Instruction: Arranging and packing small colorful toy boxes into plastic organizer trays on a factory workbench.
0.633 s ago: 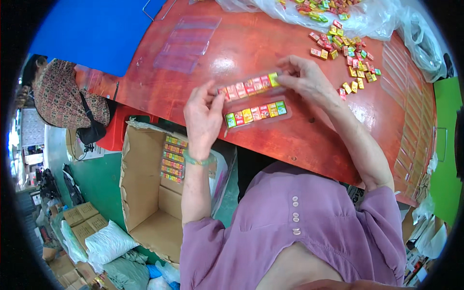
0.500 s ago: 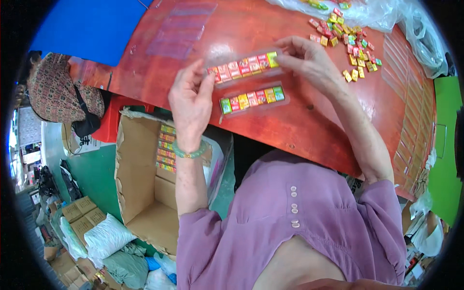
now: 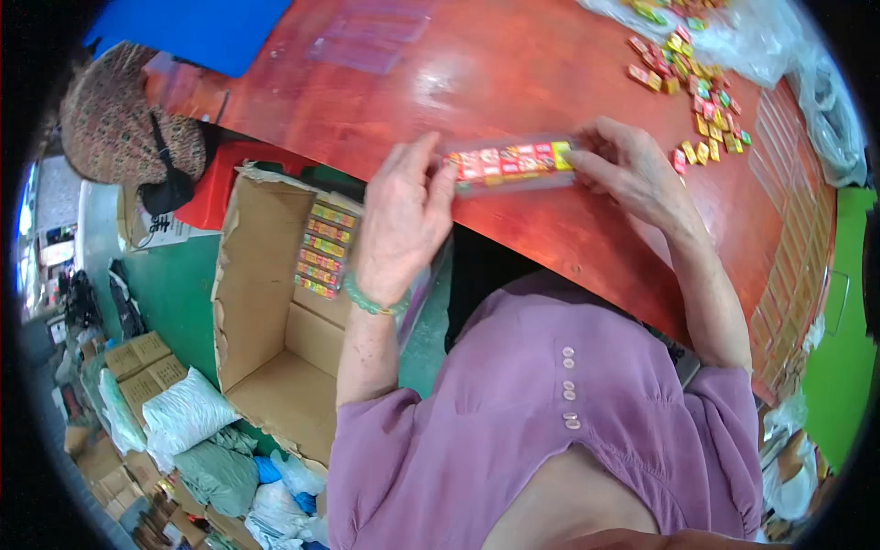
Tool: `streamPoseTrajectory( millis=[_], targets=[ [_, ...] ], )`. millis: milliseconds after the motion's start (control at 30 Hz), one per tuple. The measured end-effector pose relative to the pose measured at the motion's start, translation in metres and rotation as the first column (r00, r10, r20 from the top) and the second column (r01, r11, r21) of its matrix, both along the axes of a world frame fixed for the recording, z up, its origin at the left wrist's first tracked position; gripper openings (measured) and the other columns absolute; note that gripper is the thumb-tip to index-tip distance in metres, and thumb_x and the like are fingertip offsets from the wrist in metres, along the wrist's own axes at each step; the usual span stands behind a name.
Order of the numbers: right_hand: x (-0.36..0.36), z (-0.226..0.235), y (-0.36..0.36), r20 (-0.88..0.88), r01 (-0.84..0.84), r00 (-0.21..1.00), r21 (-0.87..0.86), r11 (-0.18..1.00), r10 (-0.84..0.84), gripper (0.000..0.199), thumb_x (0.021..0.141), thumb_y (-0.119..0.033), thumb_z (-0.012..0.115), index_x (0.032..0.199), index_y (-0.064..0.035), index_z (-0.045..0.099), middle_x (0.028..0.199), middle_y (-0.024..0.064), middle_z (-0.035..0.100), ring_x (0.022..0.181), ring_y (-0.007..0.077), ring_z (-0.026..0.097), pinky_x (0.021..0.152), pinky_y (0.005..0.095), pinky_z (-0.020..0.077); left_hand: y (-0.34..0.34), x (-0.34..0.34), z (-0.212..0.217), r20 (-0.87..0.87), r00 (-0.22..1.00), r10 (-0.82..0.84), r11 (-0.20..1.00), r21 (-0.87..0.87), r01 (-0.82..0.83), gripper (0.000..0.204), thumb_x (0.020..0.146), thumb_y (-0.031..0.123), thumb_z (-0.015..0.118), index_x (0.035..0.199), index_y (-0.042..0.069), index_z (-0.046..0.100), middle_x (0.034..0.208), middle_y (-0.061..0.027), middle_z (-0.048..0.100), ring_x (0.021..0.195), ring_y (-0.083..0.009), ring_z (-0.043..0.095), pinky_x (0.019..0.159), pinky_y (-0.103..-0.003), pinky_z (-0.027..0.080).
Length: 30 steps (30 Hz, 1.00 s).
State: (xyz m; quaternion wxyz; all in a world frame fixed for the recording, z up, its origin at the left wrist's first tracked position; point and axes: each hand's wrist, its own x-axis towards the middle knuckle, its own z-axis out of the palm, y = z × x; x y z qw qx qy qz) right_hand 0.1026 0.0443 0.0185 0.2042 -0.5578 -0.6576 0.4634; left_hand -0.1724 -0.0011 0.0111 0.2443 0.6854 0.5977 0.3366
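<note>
A clear plastic strip of small colourful candy packets (image 3: 510,165) is held over the red table (image 3: 513,73), at about 12 o'clock from the purple shirt (image 3: 550,431). Its left end is pinched by the left hand (image 3: 399,225), its right end by the right hand (image 3: 628,170). Loose candies (image 3: 697,92) are scattered at 2 o'clock. An open cardboard box (image 3: 275,302) holding filled strips is seen at 9 o'clock.
</note>
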Motion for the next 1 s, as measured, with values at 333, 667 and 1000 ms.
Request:
streamPoseTrajectory(
  millis=[333, 667, 1000],
  targets=[
    [-0.013, 0.011, 0.014, -0.132, 0.051, 0.988, -0.193, 0.98, -0.077, 0.031, 0.098, -0.025, 0.07, 0.115, 0.0002, 0.066, 0.088, 0.0062, 0.07, 0.071, 0.0095, 0.065, 0.064, 0.0234, 0.0534, 0.0, -0.015, -0.009, 0.13, 0.991, 0.009, 0.995, -0.096, 0.004, 0.039, 0.095, 0.008, 0.07, 0.129, -0.007, 0.061, 0.098, -0.0119, 0.065, 0.074, -0.0171, 0.069, 0.067, -0.031, 0.054],
    [-0.082, 0.043, 0.123, 0.407, -0.4, 0.888, 0.45, 0.799, 0.215, 0.077, 0.09, -0.058, 0.069, 0.144, -0.0045, 0.054, 0.142, 0.0254, 0.056, 0.131, 0.0445, 0.053, 0.108, 0.0519, 0.044, -0.009, -0.002, 0.017, -0.254, 0.965, 0.062, 0.993, 0.109, -0.035, 0.058, 0.092, 0.03, 0.076, 0.132, -0.008, 0.058, 0.12, -0.022, 0.062, 0.101, -0.0354, 0.065, 0.086, -0.043, 0.055],
    [-0.217, 0.002, 0.195, 0.736, -0.459, 0.661, 0.244, 0.854, 0.145, 0.112, 0.079, -0.094, 0.044, 0.164, -0.024, 0.026, 0.169, 0.0224, 0.017, 0.154, 0.0517, 0.012, 0.118, 0.0746, 0.0117, 0.015, 0.026, 0.012, -0.416, 0.889, -0.192, 0.96, 0.11, 0.259, 0.092, 0.076, 0.047, 0.082, 0.148, 0.002, 0.047, 0.152, -0.0239, 0.043, 0.143, -0.0412, 0.039, 0.116, -0.059, 0.03]
  ],
)
